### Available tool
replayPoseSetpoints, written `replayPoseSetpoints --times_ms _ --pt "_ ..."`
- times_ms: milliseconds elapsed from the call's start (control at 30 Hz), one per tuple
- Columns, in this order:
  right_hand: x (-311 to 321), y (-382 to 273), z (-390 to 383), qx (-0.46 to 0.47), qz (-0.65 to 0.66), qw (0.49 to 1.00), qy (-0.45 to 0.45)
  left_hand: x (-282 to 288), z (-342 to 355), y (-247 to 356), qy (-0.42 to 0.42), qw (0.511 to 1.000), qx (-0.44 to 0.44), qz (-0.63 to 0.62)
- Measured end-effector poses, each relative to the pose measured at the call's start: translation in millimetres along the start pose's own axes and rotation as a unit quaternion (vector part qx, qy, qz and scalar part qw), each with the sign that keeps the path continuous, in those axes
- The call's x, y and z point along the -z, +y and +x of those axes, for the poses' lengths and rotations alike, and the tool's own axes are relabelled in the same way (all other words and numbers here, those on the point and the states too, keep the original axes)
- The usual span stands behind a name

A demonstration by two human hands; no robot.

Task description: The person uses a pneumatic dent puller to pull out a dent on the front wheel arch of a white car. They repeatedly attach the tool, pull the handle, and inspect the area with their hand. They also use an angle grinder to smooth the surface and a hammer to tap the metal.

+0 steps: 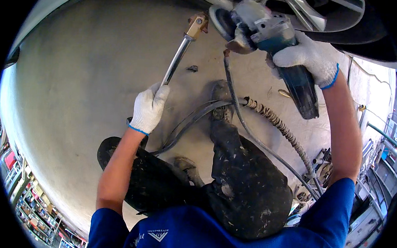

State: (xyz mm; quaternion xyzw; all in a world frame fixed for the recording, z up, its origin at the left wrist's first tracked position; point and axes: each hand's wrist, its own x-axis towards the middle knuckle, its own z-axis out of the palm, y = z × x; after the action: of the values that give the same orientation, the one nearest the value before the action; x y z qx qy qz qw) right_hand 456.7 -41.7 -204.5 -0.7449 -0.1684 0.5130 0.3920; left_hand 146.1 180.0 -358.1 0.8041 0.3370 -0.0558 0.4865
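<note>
My left hand (pixel 148 107), in a white knit glove, is closed around the lower end of a shiny metal rod (pixel 177 60). At the rod's far end sits a gold-coloured fork-shaped head (pixel 196 27) with a brownish, rough tip. My right hand (pixel 308 60), also gloved, grips the dark body of an angle grinder (pixel 275 34). Its round disc (pixel 222 22) faces left, close beside the rod's brownish tip; whether they touch I cannot tell. A metal guard (pixel 241 42) sits below the disc. Whether the disc spins does not show.
A car wheel (pixel 307 12) stands at the far right, just beyond the grinder. Black hoses (pixel 233 88) and a wrapped cable (pixel 280 123) cross the floor by my legs. A small dark scrap (pixel 192 68) lies on the floor. Metal parts (pixel 323 162) are piled at right.
</note>
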Motion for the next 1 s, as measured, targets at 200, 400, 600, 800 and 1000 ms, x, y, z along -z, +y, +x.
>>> replayPoseSetpoints --times_ms 200,400,600,800,1000 --pt "4.4 -9.2 -0.9 0.009 -0.024 1.0 0.014 -6.9 -7.8 10.2 0.055 0.994 -0.021 0.092" --pt "22.5 -28.0 -3.7 -0.029 -0.111 0.993 -0.023 19.3 3.8 36.6 -0.191 0.981 0.005 -0.03" --pt "30.9 -30.4 -21.0 -0.015 -0.07 0.997 0.019 9.8 7.5 36.5 -0.16 0.985 0.059 -0.03" --pt "33.8 -27.4 -18.7 -0.033 -0.07 0.997 0.013 -2.5 1.6 43.0 -0.057 0.996 0.012 0.061" --pt "35.0 -22.6 -15.5 -0.039 -0.105 0.994 0.017 -7.9 -10.8 31.2 0.063 0.988 -0.08 0.116"
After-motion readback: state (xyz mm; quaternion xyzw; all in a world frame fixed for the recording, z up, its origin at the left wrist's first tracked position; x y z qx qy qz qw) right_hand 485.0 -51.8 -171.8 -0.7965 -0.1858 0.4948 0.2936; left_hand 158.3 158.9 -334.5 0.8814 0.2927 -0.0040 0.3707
